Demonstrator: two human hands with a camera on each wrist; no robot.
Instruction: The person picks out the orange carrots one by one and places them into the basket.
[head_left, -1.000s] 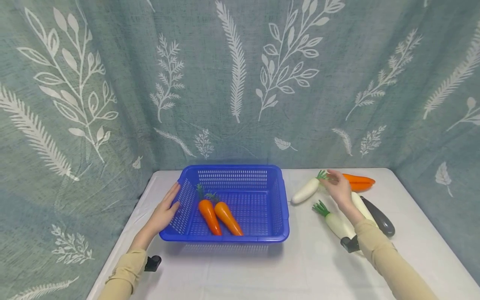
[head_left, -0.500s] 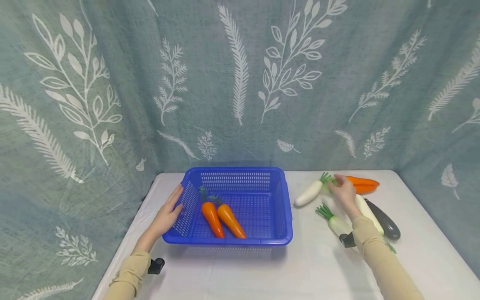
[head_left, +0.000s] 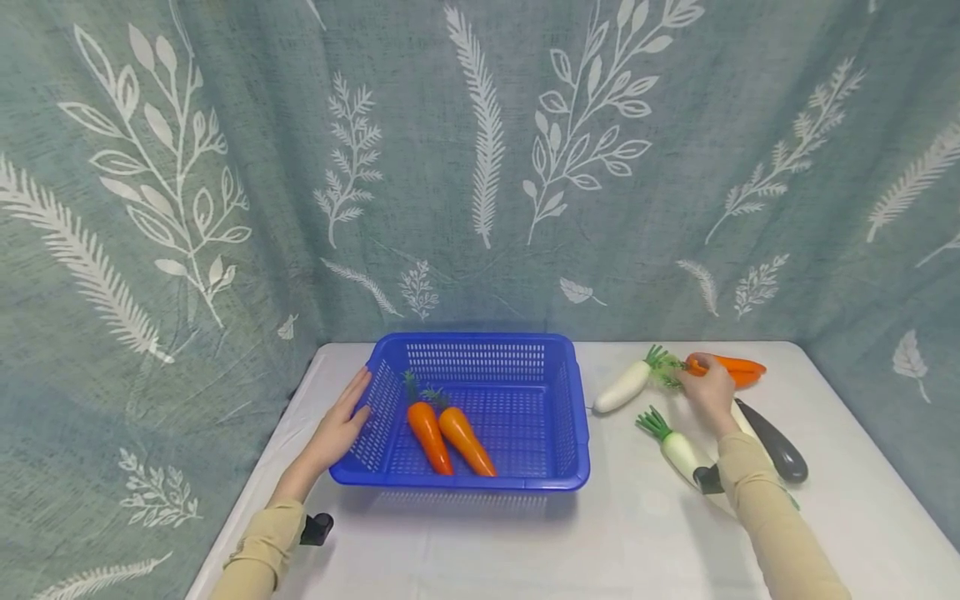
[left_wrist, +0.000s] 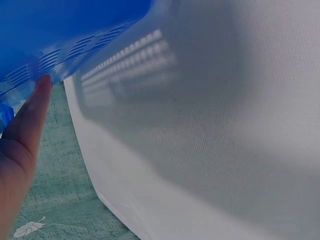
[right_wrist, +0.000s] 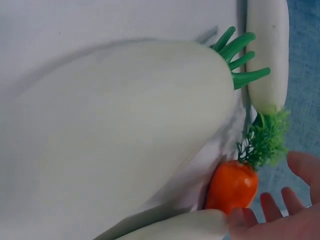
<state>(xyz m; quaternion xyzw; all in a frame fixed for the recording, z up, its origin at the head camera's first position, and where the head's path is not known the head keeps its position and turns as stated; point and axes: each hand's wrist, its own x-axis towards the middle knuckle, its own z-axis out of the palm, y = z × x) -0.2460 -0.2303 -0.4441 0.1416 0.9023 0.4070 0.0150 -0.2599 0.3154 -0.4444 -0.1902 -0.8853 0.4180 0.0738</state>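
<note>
My left hand (head_left: 336, 432) touches the left side of a blue plastic basket (head_left: 457, 482), fingers straight; the left wrist view shows a fingertip against the slotted wall. Inside lie two orange carrots (head_left: 429, 439) with leafy tops. At the right, my right hand (head_left: 708, 390) is over the leafy end of a carrot (right_wrist: 233, 186). Its fingers are spread and loosely bent in the right wrist view, gripping nothing. More orange (head_left: 742, 371) shows behind that hand. White radishes (head_left: 624, 387) with green stems lie to its left and below it.
A dark eggplant (head_left: 776, 446) lies at the right beside a pale long vegetable (head_left: 742, 419), partly hidden by the right sleeve. Everything stands on a white-covered table (head_left: 465, 550). A green leaf-patterned curtain (head_left: 480, 283) hangs behind and at both sides.
My right hand has moved slightly right, off the radish's stems toward the orange carrots. The left hand stays at the basket. The whole head view has shifted a little.
</note>
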